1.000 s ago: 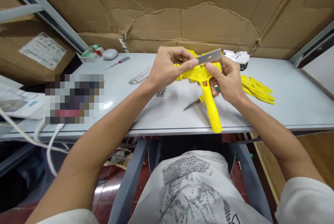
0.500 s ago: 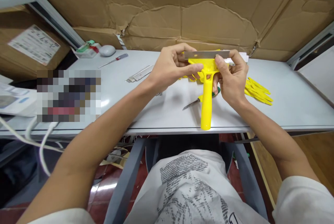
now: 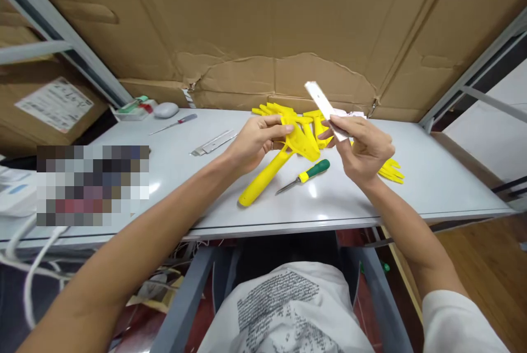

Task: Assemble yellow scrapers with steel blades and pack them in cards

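Note:
My left hand [image 3: 257, 141] pinches a yellow plastic scraper handle [image 3: 265, 177] by its wide head, with the grip slanting down to the left. Between the fingers of my right hand [image 3: 362, 147] is a flat metal blade [image 3: 321, 99], tilted with its free end up and to the left, apart from the handle. Below them on the table lies a screwdriver [image 3: 315, 171] with a green and yellow handle. Behind my hands is a pile of yellow plastic parts [image 3: 274, 108], and more yellow pieces [image 3: 391, 171] lie right of my right wrist.
Several metal blades [image 3: 213, 143] rest on the white table [image 3: 444, 177] left of my hands. Farther left are a thin screwdriver [image 3: 173, 124], a grey mouse-like object [image 3: 166, 110] and a small box [image 3: 134, 110]. Cardboard [image 3: 230, 23] stands along the back.
The blade has come away from the scraper head and moved right in my right hand. The handle has tilted, its grip swinging left, and stays in my left hand.

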`<state>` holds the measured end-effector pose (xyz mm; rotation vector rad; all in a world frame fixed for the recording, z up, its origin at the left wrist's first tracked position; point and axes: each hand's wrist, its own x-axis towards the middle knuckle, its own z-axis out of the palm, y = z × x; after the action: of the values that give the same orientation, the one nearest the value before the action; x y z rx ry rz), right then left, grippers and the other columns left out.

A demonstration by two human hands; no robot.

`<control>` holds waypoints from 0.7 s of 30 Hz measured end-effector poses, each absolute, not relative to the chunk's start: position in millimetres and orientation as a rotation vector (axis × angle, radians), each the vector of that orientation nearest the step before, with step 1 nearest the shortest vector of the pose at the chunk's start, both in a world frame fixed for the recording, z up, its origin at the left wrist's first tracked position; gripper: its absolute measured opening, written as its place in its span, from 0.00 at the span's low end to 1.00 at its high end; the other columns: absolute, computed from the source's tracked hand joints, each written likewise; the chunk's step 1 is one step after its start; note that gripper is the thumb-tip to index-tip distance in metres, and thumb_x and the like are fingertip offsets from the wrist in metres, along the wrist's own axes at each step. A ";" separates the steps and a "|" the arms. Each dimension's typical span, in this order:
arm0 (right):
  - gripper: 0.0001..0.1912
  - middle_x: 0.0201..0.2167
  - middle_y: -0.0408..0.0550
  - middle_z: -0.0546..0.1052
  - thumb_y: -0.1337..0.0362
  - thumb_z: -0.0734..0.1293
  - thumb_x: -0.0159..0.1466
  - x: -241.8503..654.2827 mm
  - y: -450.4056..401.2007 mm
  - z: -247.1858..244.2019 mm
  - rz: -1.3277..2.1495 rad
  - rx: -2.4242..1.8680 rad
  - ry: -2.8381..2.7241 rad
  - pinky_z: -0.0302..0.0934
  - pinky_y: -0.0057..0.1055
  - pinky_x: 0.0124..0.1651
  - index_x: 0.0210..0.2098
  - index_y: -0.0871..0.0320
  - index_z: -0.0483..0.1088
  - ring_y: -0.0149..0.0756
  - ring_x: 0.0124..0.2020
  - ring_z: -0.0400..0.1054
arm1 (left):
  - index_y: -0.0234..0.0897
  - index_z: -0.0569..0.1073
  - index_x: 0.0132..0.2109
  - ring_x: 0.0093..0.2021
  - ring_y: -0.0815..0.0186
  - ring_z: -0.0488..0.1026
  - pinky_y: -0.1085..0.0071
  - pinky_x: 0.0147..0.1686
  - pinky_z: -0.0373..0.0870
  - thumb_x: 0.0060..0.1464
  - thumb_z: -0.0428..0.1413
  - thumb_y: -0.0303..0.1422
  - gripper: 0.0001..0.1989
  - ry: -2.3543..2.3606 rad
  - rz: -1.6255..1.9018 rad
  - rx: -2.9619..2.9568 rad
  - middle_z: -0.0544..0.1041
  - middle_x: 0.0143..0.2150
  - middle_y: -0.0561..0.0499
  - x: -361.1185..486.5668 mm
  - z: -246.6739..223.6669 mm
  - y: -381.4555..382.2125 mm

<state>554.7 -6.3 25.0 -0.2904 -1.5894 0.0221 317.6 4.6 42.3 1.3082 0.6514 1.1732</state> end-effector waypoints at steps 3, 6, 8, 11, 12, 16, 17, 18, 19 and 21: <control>0.24 0.45 0.45 0.92 0.59 0.78 0.73 554.8 -7.7 23.8 -0.004 -0.310 -1.636 0.89 0.49 0.49 0.67 0.38 0.87 0.48 0.44 0.90 | 0.39 0.88 0.37 0.33 0.63 0.83 0.70 0.33 0.83 0.43 0.85 0.47 0.22 0.655 1.227 1.299 0.88 0.37 0.47 319.6 41.8 3.6; 0.27 0.44 0.44 0.92 0.58 0.82 0.68 551.6 -10.8 21.2 0.052 -0.296 -1.678 0.89 0.45 0.48 0.66 0.37 0.87 0.46 0.41 0.90 | 0.41 0.87 0.37 0.36 0.61 0.84 0.69 0.36 0.84 0.44 0.84 0.45 0.20 0.656 1.294 1.267 0.88 0.38 0.49 319.9 40.8 3.5; 0.27 0.43 0.42 0.92 0.62 0.80 0.70 547.6 -14.7 20.3 0.117 -0.261 -1.693 0.89 0.41 0.46 0.66 0.36 0.87 0.42 0.39 0.90 | 0.42 0.86 0.37 0.33 0.63 0.82 0.70 0.34 0.81 0.46 0.83 0.44 0.18 0.644 1.330 1.264 0.86 0.36 0.51 319.2 41.4 2.8; 0.28 0.45 0.41 0.92 0.69 0.75 0.74 541.3 -21.1 21.6 0.233 -0.248 -1.710 0.89 0.35 0.40 0.68 0.35 0.85 0.39 0.39 0.91 | 0.44 0.83 0.37 0.32 0.65 0.80 0.70 0.32 0.78 0.48 0.81 0.43 0.18 0.626 1.414 1.281 0.83 0.34 0.54 318.1 44.8 0.4; 0.28 0.46 0.40 0.92 0.70 0.75 0.74 539.6 -22.7 22.4 0.266 -0.249 -1.707 0.88 0.32 0.38 0.68 0.36 0.85 0.38 0.40 0.91 | 0.44 0.82 0.37 0.32 0.65 0.79 0.69 0.32 0.77 0.48 0.82 0.44 0.19 0.623 1.437 1.293 0.82 0.34 0.54 318.0 46.2 -0.7; 0.27 0.50 0.40 0.92 0.75 0.75 0.73 535.8 -25.1 23.4 0.436 -0.246 -1.667 0.91 0.29 0.44 0.64 0.40 0.88 0.38 0.44 0.92 | 0.45 0.79 0.36 0.30 0.65 0.76 0.68 0.30 0.75 0.49 0.81 0.46 0.20 0.625 1.523 1.362 0.79 0.33 0.55 318.7 48.1 -5.4; 0.27 0.51 0.41 0.92 0.75 0.75 0.73 535.3 -25.1 22.8 0.499 -0.232 -1.653 0.91 0.30 0.46 0.63 0.41 0.88 0.39 0.45 0.92 | 0.45 0.79 0.36 0.30 0.66 0.75 0.68 0.29 0.74 0.50 0.80 0.46 0.20 0.633 1.549 1.374 0.79 0.33 0.55 318.4 47.6 -6.3; 0.25 0.52 0.41 0.92 0.75 0.75 0.74 535.0 -25.0 21.9 0.563 -0.220 -1.639 0.92 0.31 0.47 0.63 0.43 0.89 0.40 0.45 0.92 | 0.46 0.79 0.36 0.30 0.65 0.75 0.68 0.29 0.74 0.51 0.80 0.45 0.19 0.643 1.567 1.387 0.80 0.33 0.55 317.8 46.7 -6.9; 0.24 0.52 0.42 0.92 0.75 0.75 0.74 534.8 -24.9 21.0 0.617 -0.214 -1.624 0.92 0.32 0.48 0.62 0.45 0.89 0.40 0.46 0.92 | 0.46 0.79 0.37 0.30 0.65 0.75 0.67 0.29 0.75 0.52 0.79 0.44 0.18 0.650 1.574 1.401 0.80 0.33 0.55 316.8 45.8 -7.3; 0.18 0.51 0.44 0.92 0.71 0.76 0.75 534.8 -25.3 19.5 0.679 -0.252 -1.611 0.92 0.33 0.48 0.60 0.49 0.89 0.41 0.46 0.92 | 0.46 0.78 0.37 0.31 0.64 0.76 0.67 0.30 0.75 0.57 0.78 0.45 0.18 0.650 1.566 1.442 0.81 0.34 0.55 314.2 43.9 -7.4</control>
<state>534.8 -25.3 19.5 -0.2519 -1.6111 0.6787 314.2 -7.4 43.9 1.4415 0.6497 1.5657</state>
